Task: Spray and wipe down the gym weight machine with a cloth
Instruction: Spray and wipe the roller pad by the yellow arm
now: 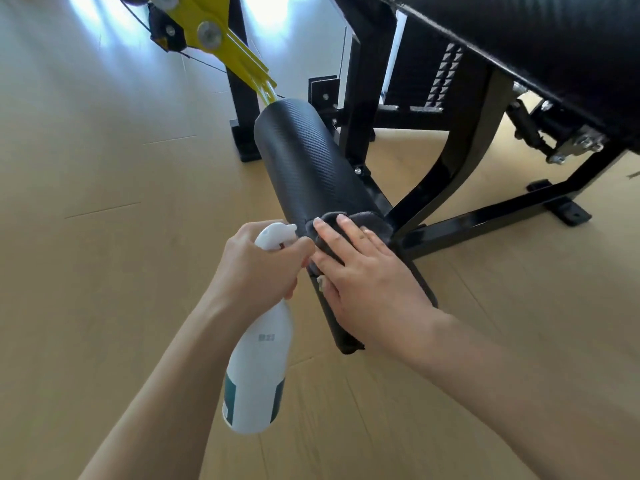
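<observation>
Left hand point(258, 268) grips spray bottle point(258, 368); right hand point(367, 282) flat, pressing cloth point(360, 221) on roller pad point(308, 164).

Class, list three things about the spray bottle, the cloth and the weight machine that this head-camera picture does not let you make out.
1. Spray bottle label: the print is too small and blurred to read.
2. Cloth: mostly hidden under the right hand, so its extent is unknown.
3. Bottle trigger: covered by the left hand.
4. Seat pad and yellow arm: cut off by the top edge.
</observation>
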